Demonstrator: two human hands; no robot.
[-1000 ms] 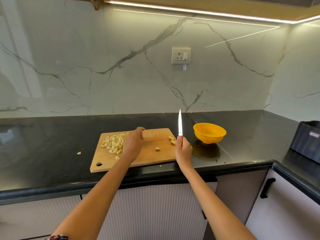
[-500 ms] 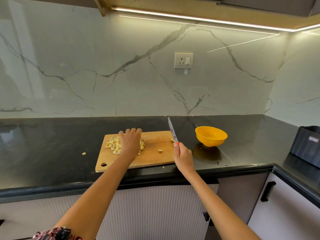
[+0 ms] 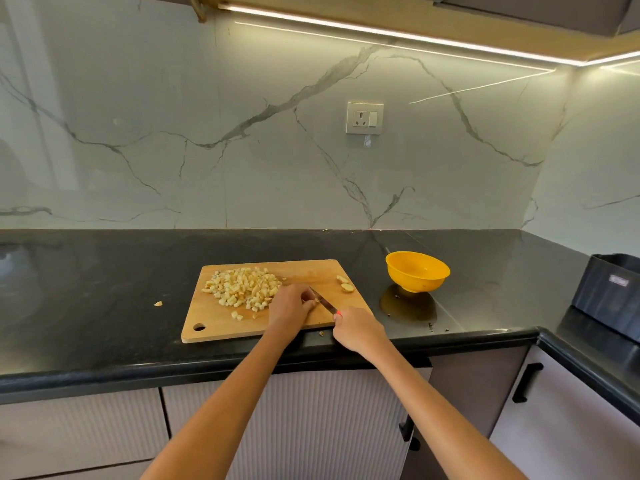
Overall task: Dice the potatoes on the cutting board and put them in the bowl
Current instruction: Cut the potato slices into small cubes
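Note:
A wooden cutting board [image 3: 221, 327] lies on the black counter with a heap of diced potato [image 3: 244, 287] on its left half. Two uncut potato pieces [image 3: 344, 284] sit near its right edge. My left hand [image 3: 291, 306] is on the middle of the board, its fingertips curled down on a small potato piece that they mostly hide. My right hand [image 3: 356, 329] grips the red handle of a knife [image 3: 322, 301]. The blade slants down to the board right against my left fingertips. An empty yellow bowl [image 3: 417, 271] stands on the counter to the right of the board.
One stray potato bit [image 3: 158, 303] lies on the counter left of the board, another [image 3: 322, 333] by its front edge. A wet patch [image 3: 408, 306] spreads under the bowl. A dark grey container [image 3: 609, 296] stands at the far right. A marble wall backs the counter.
My left hand left the diced heap and came right to the middle of the board. My right hand lowered the knife from upright until its blade met the board beside my left fingers.

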